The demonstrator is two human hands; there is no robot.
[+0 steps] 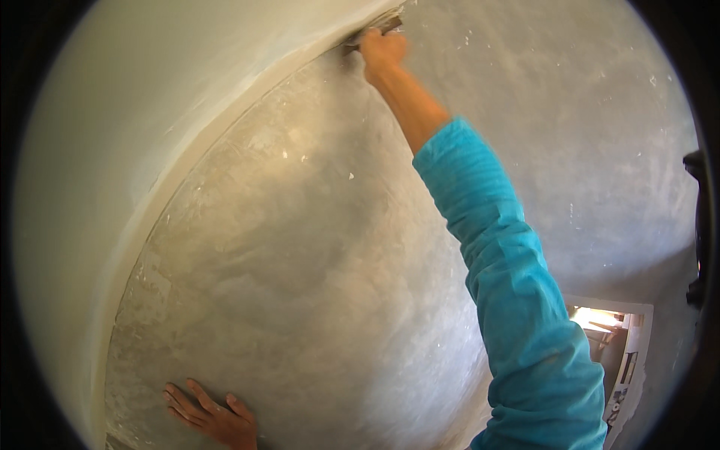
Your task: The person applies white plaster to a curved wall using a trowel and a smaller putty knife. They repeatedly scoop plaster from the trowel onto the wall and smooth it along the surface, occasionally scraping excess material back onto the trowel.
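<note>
My right arm, in a turquoise sleeve (517, 262), is stretched up and away. At its end my right hand (384, 52) is closed around a trowel (392, 25), which lies against the grey plastered surface (285, 247) right at its seam with a pale band. The hand hides much of the trowel and its handle, and both are a little blurred. Down at the lower left, my left hand (217, 421) rests flat on the same grey surface with fingers spread, holding nothing.
A pale curved surface (97, 165) borders the grey one along the left and top. At lower right, beside my sleeve, is a pale-framed opening (626, 352) with bright light in it. A dark object (697, 225) stands at the right rim. Small white specks dot the grey plaster.
</note>
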